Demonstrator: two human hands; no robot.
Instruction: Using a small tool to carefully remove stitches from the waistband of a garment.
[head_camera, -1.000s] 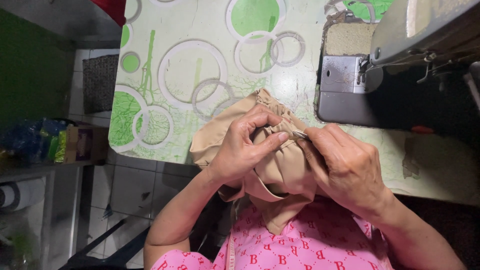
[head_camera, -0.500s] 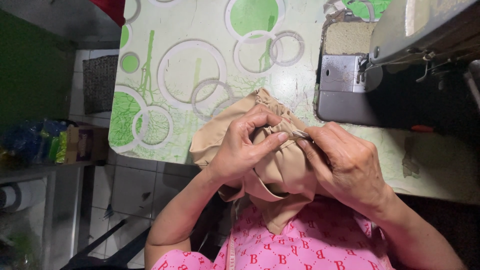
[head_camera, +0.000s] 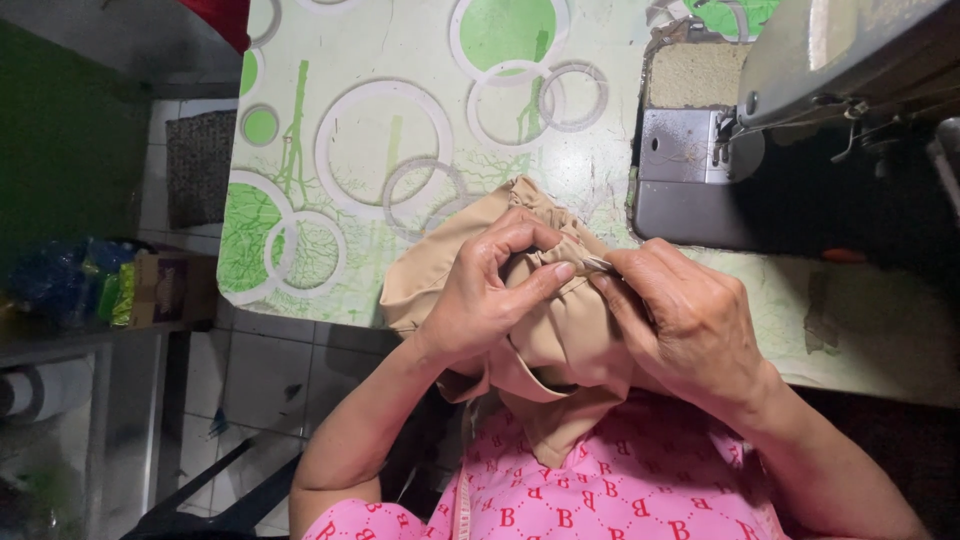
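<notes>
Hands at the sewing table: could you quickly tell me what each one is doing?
Left hand: pinching the beige fabric.
Right hand: pinching the same fabric.

Home sewing corner: sewing machine (head_camera: 800, 120) just beyond right hand (head_camera: 690, 325), green-circle oilcloth table (head_camera: 400, 130) ahead of hands, tiled floor (head_camera: 270, 370) below left hand (head_camera: 480, 300).

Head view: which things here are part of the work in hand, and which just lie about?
In hand:
- gathered tan fabric piece
- left hand pinching its folds
- right hand pinching a small thin item, too small to identify

Lying about:
- grey sewing machine
- green-circled table cover
- grey floor mat
- coloured packets on a side shelf
</notes>
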